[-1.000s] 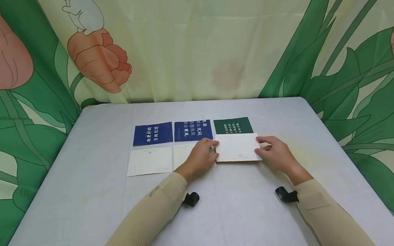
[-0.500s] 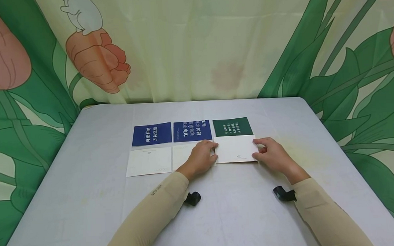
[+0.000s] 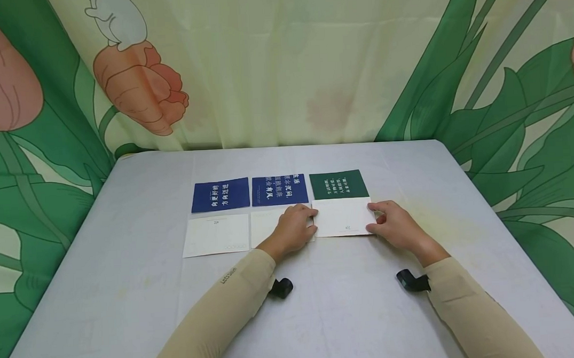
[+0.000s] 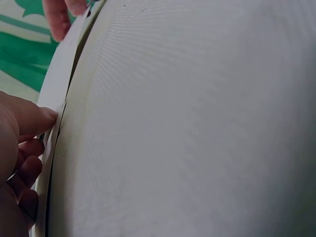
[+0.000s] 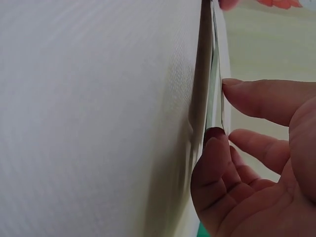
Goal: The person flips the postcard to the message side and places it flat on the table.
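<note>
Both hands are at a white postcard (image 3: 344, 217) that lies low over the table, its top edge right at the lower edge of a green postcard (image 3: 338, 185). My left hand (image 3: 291, 228) holds its left edge between thumb and fingers. At the right edge, my right hand (image 3: 398, 225) pinches it; the right wrist view shows the thumb (image 5: 247, 96) on one face and curled fingers at the other side. A second white postcard (image 3: 265, 225) is partly hidden behind my left hand.
Two blue postcards, one at the far left (image 3: 220, 194) and one in the middle (image 3: 280, 190), form the back row with the green one. Another white postcard (image 3: 216, 235) lies at front left. A white cloth covers the table (image 3: 340, 305); a patterned curtain (image 3: 272, 67) hangs behind.
The held white postcard has come down slightly toward the person and a little left, uncovering more of the green postcard. Both hands have moved with it, keeping their hold.
</note>
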Tool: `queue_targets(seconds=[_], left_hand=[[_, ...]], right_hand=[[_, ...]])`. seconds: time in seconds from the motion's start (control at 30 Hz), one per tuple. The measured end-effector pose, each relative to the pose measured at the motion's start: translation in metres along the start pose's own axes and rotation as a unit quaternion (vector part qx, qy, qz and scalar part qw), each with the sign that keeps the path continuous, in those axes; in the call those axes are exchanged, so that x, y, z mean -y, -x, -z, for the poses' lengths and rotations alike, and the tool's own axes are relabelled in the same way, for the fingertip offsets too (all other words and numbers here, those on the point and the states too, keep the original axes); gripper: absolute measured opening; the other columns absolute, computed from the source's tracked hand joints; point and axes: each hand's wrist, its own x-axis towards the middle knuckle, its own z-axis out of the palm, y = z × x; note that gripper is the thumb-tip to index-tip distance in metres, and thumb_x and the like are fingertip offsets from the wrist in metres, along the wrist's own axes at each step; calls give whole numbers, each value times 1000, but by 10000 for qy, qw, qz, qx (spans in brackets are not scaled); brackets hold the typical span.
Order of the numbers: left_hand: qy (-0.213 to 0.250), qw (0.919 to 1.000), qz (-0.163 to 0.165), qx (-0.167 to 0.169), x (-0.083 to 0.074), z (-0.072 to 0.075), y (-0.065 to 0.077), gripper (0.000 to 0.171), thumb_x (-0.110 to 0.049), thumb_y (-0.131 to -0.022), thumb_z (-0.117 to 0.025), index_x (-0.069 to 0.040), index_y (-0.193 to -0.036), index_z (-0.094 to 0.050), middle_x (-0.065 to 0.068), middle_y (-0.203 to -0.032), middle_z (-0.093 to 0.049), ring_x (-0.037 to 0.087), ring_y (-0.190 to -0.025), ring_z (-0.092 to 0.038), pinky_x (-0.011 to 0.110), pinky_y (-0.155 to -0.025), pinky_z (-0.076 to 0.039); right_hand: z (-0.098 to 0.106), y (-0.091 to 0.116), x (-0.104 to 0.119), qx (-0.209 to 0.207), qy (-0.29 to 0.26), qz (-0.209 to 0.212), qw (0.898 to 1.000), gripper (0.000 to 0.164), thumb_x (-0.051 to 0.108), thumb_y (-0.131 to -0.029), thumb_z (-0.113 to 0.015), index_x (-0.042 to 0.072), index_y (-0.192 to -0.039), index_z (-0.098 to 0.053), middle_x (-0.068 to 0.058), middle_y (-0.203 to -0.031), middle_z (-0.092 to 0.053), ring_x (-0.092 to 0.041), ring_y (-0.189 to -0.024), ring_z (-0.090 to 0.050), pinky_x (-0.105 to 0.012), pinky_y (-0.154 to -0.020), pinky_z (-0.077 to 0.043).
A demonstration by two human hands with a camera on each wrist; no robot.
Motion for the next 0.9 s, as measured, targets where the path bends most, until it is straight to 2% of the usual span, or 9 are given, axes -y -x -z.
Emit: queue_targets(seconds=[0.3,0.9], left_hand=[[113,9997,-151,133,3,1,-1,33,-16,-96,-67,-5,-127,-69,12,-132,-59,30,-124,-51,42,-108,-39],[233,9993,-201,227,4,4,0,38,-18,-94,-70,-3,-129,-67,13,-132,-59,30,-124,-51,40,-109,-38]], right_hand=[[-2,-3,0,110,8,-147,9998,63,13,-93,-69,-9,-145,-44,-27,-139,-42,-34,-98,-53,-34,-73,-50],[-2,-6,-1,339,36,-285,9990,64,12,-92,-70,-7,-147,-43,-25,-130,-46,-32,-94,-53,-33,-71,-48]])
